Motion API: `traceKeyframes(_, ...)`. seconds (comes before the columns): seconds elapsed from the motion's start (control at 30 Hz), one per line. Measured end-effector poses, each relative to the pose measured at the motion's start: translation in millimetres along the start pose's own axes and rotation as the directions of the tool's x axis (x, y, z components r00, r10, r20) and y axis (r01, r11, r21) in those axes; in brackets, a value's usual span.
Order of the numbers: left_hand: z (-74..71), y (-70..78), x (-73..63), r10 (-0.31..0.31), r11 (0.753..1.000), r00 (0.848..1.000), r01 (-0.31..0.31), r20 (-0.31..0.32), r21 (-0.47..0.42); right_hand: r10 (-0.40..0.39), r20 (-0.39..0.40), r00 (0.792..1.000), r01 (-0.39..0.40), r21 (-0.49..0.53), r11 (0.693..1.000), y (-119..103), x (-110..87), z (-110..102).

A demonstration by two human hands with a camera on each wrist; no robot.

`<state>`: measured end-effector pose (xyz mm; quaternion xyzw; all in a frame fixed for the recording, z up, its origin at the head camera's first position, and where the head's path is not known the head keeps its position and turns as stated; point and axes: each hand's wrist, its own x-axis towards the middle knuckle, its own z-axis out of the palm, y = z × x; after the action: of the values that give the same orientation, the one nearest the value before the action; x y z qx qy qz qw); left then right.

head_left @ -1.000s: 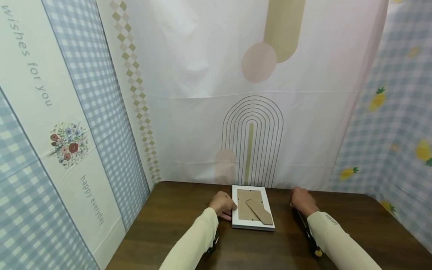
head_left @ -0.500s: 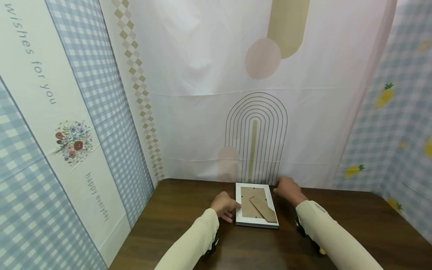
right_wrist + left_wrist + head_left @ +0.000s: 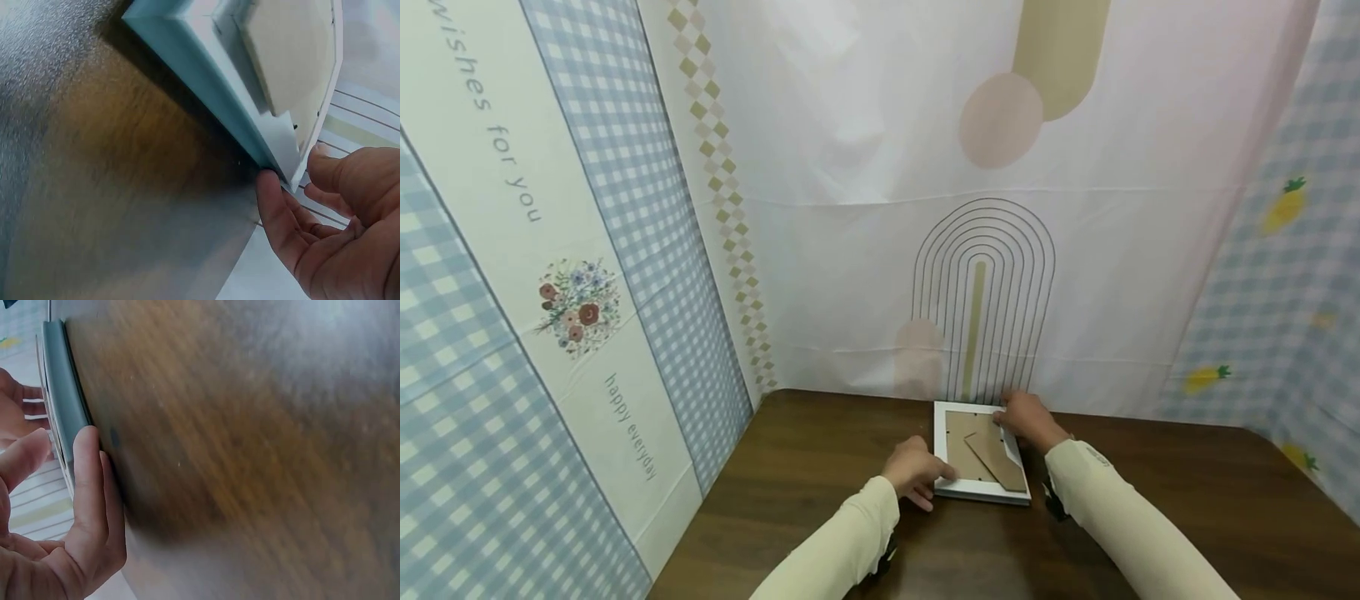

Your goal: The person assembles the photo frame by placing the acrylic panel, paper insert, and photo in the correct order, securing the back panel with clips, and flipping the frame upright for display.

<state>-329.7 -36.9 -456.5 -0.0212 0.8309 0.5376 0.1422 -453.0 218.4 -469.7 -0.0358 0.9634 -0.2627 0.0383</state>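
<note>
A white picture frame [image 3: 957, 457] lies back side up on the dark wooden table, its brown backing board and slanted stand [image 3: 1000, 468] showing. My left hand [image 3: 917, 471] holds its near left edge, thumb over the back and fingers along the outer side [image 3: 65, 381]. At the far right corner, my right hand [image 3: 1032, 421] pinches the frame. In the right wrist view the thumb [image 3: 325, 164] sits at the corner's top and the index finger [image 3: 275, 200] at its lower edge. The front of the frame is hidden.
The brown table [image 3: 820, 450] reaches back to a white cloth [image 3: 835, 283] printed with arches. A blue checked cloth with lettering [image 3: 602, 167] hangs on the left, and another with pineapples [image 3: 1240, 317] on the right.
My right hand has come leftward from the bare table to the frame's far right corner. The left hand has shifted toward the frame's near left edge, its thumb now over the back.
</note>
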Motion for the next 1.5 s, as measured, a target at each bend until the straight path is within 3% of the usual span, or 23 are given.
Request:
traceKeyframes(0.07,2.0,-0.1,-0.3,0.002,1.0,1.0,-0.002,-0.002,-0.002,0.04,0.006,0.999,-0.04,0.009,0.999,-15,-13.6,-6)
traceKeyframes(0.17,3.9,-1.2,0.1,0.002,1.0,1.0,-0.002,-0.007,-0.006,0.041,0.01,0.999,-0.041,-0.005,0.999,-17,-18.0,-4)
traceKeyframes(0.67,7.0,0.1,-2.2,0.016,1.0,1.0,-0.016,-0.003,0.02,0.026,0.007,1.0,-0.026,0.018,0.999,-15,-17.0,-1)
traceKeyframes(0.73,6.7,0.7,-3.0,0.012,1.0,1.0,-0.012,-0.002,0.011,0.022,0.004,1.0,-0.022,0.017,1.0,-7,-7.8,3)
traceKeyframes(0.93,7.4,0.2,-5.1,0.005,1.0,1.0,-0.005,0.0,-0.003,-0.041,-0.04,0.998,0.039,-0.051,0.998,49,48.3,35)
traceKeyframes(1.03,8.2,-0.9,-6.3,0.004,1.0,1.0,-0.004,-0.001,-0.006,-0.034,-0.06,0.998,0.031,-0.065,0.997,61,62.1,43)
traceKeyframes(1.2,9.3,-2.0,-6.6,0.008,1.0,1.0,-0.008,-0.008,-0.014,-0.02,-0.051,0.998,0.018,-0.035,0.999,54,53.4,38)
traceKeyframes(1.43,9.4,-0.8,-7.5,0.011,1.0,1.0,-0.011,-0.004,-0.008,0.071,-0.011,0.997,-0.071,0.043,0.997,-7,-6.1,4)
traceKeyframes(1.5,9.2,-0.4,-8.1,0.011,1.0,1.0,-0.011,-0.001,-0.009,0.064,-0.019,0.998,-0.063,0.039,0.997,-14,-16.2,0)
